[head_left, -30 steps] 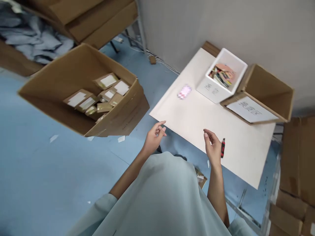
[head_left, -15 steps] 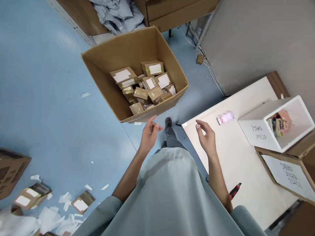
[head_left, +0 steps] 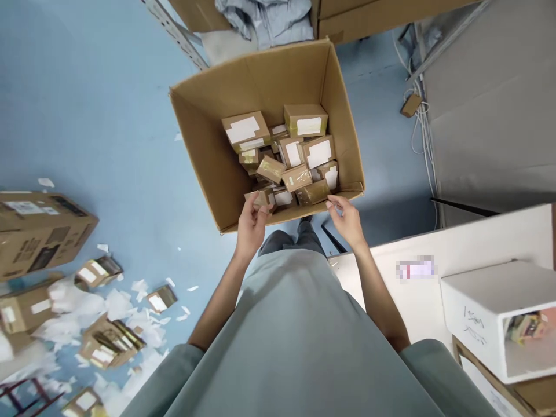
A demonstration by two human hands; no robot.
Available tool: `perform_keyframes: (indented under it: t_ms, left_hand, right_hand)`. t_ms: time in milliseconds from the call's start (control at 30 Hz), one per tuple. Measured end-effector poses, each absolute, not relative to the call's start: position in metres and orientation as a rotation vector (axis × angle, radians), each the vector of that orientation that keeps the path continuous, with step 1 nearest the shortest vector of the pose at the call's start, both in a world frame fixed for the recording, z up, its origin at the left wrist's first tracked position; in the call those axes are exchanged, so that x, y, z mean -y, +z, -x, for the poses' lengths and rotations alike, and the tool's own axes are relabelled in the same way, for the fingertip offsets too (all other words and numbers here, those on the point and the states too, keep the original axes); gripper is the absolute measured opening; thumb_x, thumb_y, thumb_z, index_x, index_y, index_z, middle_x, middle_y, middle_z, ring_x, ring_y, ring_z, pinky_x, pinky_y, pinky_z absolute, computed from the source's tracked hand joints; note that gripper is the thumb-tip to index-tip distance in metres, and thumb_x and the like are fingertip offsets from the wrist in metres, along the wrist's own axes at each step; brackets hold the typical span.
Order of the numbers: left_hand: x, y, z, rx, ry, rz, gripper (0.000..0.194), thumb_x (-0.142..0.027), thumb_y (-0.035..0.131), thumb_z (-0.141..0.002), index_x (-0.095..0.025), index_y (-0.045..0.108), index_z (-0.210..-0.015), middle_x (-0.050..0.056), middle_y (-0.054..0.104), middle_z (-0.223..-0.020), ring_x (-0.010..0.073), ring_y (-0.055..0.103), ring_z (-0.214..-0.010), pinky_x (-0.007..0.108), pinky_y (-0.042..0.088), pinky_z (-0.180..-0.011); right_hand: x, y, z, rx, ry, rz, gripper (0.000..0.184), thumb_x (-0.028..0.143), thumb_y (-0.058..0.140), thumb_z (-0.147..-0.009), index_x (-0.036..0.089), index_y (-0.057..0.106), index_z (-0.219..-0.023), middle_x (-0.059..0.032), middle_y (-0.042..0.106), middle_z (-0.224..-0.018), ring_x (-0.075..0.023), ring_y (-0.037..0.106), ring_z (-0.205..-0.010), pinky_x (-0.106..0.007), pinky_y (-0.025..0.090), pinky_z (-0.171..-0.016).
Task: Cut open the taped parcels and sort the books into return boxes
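A large open cardboard box (head_left: 208,168) stands before me with several small taped cartons (head_left: 296,177) inside, many bearing white labels. My left hand (head_left: 252,226) is at the near wall, its fingers apart and reaching over the rim beside a small carton (head_left: 259,198). Near the front right corner, my right hand (head_left: 346,222) has its thumb and fingers apart, with the fingertips at the rim. Whether either hand touches the cardboard I cannot tell. Neither hand visibly holds anything.
To my right is a white table (head_left: 417,313) bearing a blurred phone-like item (head_left: 416,269) and a white foam box (head_left: 478,324). Paper scraps (head_left: 117,304) and opened cartons (head_left: 110,341) litter the floor at left. A metal frame (head_left: 178,35) stands beyond the box.
Both hands have moved forward from in front of my body to the box's near rim. My view has shifted, with the box now closer and the table further toward the lower right.
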State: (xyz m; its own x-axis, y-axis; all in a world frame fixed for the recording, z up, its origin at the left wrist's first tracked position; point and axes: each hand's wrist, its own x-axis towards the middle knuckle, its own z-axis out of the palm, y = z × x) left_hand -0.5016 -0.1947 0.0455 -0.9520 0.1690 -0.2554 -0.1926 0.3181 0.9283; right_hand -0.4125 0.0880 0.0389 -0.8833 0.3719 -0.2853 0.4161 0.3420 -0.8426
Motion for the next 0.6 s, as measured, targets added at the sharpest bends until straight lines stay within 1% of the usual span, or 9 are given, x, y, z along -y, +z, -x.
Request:
perform_keyframes:
  t_ms: [100,200,300,367,467,600]
  left_hand:
    - [0.189,0.037,0.514,-2.273,1.641,0.081,0.076,-0.076,0.063,-0.106,-0.023,0.057,-0.16,0.003,0.063,-0.091,0.0335,0.08,-0.121,0.048,0.068,-0.102]
    - [0.188,0.022,0.529,-2.261,1.615,0.144,0.078,-0.079,0.063,-0.105,-0.022,0.058,-0.159,0.003,0.063,-0.091,0.0346,0.08,-0.121,0.047,0.069,-0.1]
    - [0.188,0.002,0.547,-2.237,1.609,0.191,0.079,-0.078,0.066,-0.103,-0.021,0.058,-0.157,0.006,0.066,-0.096,0.0346,0.08,-0.12,0.047,0.07,-0.097]
    - [0.187,-0.015,0.559,-2.212,1.605,0.218,0.077,-0.075,0.068,-0.104,-0.02,0.059,-0.156,0.007,0.068,-0.1,0.0339,0.08,-0.118,0.047,0.07,-0.098]
    - [0.185,-0.047,0.573,-2.153,1.568,0.282,0.069,-0.066,0.071,-0.105,-0.02,0.06,-0.155,0.008,0.068,-0.102,0.0326,0.079,-0.115,0.048,0.069,-0.101]
    - [0.182,-0.095,0.584,-2.087,1.466,0.373,0.065,-0.054,0.072,-0.105,-0.016,0.059,-0.157,0.01,0.072,-0.101,0.0304,0.079,-0.105,0.05,0.067,-0.101]
  right_hand:
    - [-0.1,0.013,0.444,-2.466,-1.601,-0.694,0.053,0.068,0.059,-0.108,0.024,0.08,-0.13,-0.0154,0.082,-0.135,-0.0331,0.078,-0.126,-0.051,0.061,-0.116]
    - [-0.106,-0.015,0.471,-2.409,-1.578,-0.683,0.047,0.061,0.061,-0.107,0.023,0.08,-0.128,-0.016,0.083,-0.134,-0.0339,0.079,-0.125,-0.053,0.061,-0.116]
    - [-0.107,-0.039,0.49,-2.364,-1.551,-0.739,0.043,0.053,0.062,-0.106,0.021,0.08,-0.127,-0.017,0.083,-0.134,-0.0344,0.08,-0.124,-0.054,0.062,-0.116]
    - [-0.106,-0.05,0.499,-2.336,-1.548,-0.78,0.041,0.05,0.062,-0.106,0.02,0.08,-0.128,-0.0161,0.084,-0.135,-0.0337,0.081,-0.124,-0.053,0.061,-0.117]
    - [-0.102,-0.063,0.507,-2.299,-1.533,-0.827,0.039,0.048,0.063,-0.105,0.021,0.08,-0.128,-0.0141,0.085,-0.134,-0.0326,0.082,-0.122,-0.051,0.062,-0.116]
    - [-0.096,-0.083,0.518,-2.253,-1.459,-0.852,0.036,0.044,0.064,-0.104,0.02,0.08,-0.126,-0.0161,0.085,-0.133,-0.0352,0.082,-0.123,-0.054,0.061,-0.117]
